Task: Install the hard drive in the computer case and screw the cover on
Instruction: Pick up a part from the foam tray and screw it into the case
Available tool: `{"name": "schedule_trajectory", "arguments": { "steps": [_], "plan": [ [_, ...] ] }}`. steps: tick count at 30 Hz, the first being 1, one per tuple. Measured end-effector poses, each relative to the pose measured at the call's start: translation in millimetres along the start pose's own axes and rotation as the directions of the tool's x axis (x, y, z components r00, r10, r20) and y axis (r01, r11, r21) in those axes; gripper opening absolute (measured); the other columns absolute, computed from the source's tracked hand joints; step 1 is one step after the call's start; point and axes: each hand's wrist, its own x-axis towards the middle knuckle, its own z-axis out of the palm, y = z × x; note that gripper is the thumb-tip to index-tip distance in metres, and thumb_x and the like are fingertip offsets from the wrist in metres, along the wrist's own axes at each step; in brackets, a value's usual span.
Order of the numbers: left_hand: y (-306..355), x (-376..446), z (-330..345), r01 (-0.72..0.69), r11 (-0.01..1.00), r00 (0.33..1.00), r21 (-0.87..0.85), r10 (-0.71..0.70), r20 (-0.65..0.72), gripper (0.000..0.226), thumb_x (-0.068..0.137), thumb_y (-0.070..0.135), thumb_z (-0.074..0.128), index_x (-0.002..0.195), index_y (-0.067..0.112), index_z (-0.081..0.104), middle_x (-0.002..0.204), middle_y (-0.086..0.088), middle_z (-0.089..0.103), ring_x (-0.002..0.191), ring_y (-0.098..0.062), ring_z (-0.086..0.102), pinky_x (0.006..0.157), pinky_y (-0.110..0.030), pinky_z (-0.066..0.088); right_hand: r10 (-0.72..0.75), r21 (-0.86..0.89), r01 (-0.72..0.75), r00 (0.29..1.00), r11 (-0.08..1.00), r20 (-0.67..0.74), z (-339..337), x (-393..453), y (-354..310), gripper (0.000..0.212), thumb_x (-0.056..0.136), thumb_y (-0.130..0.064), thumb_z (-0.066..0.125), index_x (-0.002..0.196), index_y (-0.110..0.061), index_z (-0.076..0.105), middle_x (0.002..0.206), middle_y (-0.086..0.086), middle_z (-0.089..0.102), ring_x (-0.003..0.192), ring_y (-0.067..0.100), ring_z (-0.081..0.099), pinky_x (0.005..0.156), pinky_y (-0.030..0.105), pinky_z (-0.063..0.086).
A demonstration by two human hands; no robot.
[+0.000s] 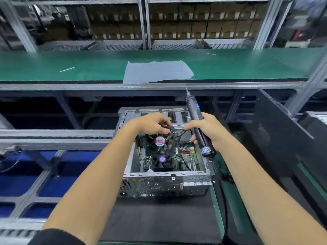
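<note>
Computer case [164,184]: lid off, lying flat on a dark mat at lower centre of the frame, the open top turned up so the inside can be reached from above.

Left hand [152,123]: over the far half of the case, fingers [166,130] curled, pinching a small black cable connector [172,129] above the fan [160,141]; likely lifted clear for plugging in.

Right hand [206,129]: wrapped round an electric screwdriver [198,129], bit pointing up and away, parked in the palm so that the forefinger tip can steady the same cable.

Hard drive: not made out; either hidden under the hands or not yet in.

Cover [276,133]: probably the dark panel leaning at right of frame, kept off until the inside work is finished.

Green desk [70,64]: across the upper frame, bearing a pale sheet [157,71].
</note>
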Motion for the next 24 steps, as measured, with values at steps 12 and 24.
{"name": "schedule_trajectory", "arguments": {
  "steps": [12,24],
  "plan": [
    [-38.8,-8.8,51.8,0.155,0.981,0.885,0.115,-0.189,0.425,0.018,0.084,0.024,0.071,0.094,0.018,0.057,0.08,0.009,0.052,0.072,-0.014,0.044,0.069,-0.029,0.034,0.061,0.051,-0.06,0.998,0.997,-0.015,-4.7,3.0,20.0,0.03,0.078,-0.003,0.072,0.102,-0.006,0.055,0.07,0.009,0.069,0.045,0.022,0.055,0.045,0.031,0.049],
    [-31.7,3.9,56.2,0.392,0.908,0.788,0.15,-0.416,0.454,0.05,0.088,0.047,0.059,0.104,0.0,0.067,0.086,-0.003,0.067,0.077,-0.015,0.063,0.076,-0.032,0.058,0.127,0.113,-0.123,0.992,0.986,-0.025,-25.3,3.1,35.1,0.043,0.081,-0.003,0.071,0.116,-0.01,0.047,0.068,0.01,0.067,0.046,0.022,0.054,0.047,0.031,0.048]
  ]
}}
